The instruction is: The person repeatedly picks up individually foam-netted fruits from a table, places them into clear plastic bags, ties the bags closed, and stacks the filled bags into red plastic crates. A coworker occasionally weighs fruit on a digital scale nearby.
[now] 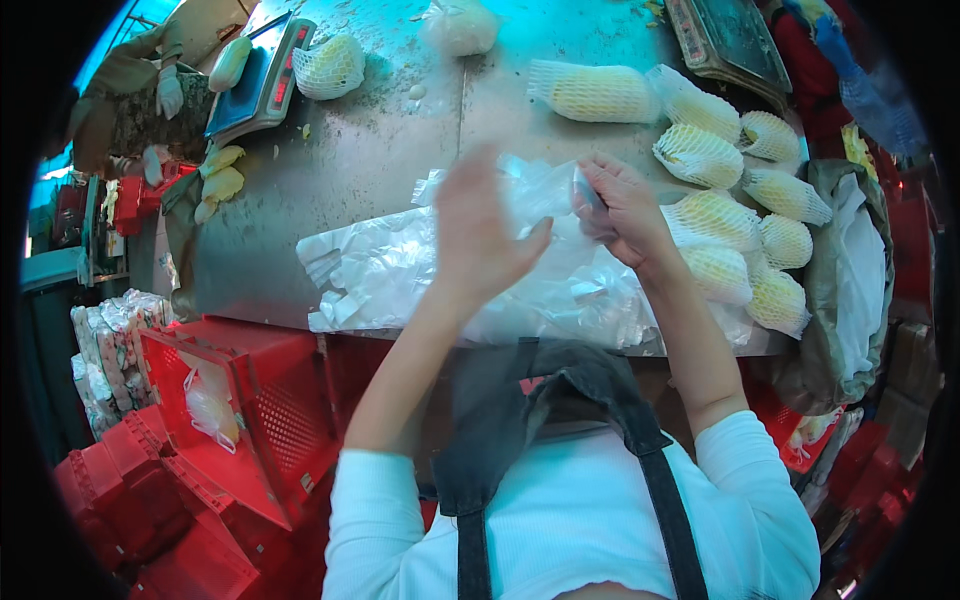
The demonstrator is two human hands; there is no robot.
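Note:
My right hand (619,206) pinches the edge of a thin clear plastic bag (551,187), its fingers closed on the film. Blurred by motion, my left hand (480,232) is raised over the bags, palm towards the right and thumb apart, with nothing seen in it. Beneath both hands a pile of clear plastic bags (375,262) lies along the near edge of the metal table (360,150). Right of my right hand are several pale yellow cabbages in white foam nets (697,154), some touching each other.
At the far left a digital scale (259,82) bears a bare cabbage (230,64), with a netted one (328,67) beside it. Another scale (727,45) stands far right. A gloved co-worker's hand (169,91) is at upper left. Red crates (247,405) stand below left.

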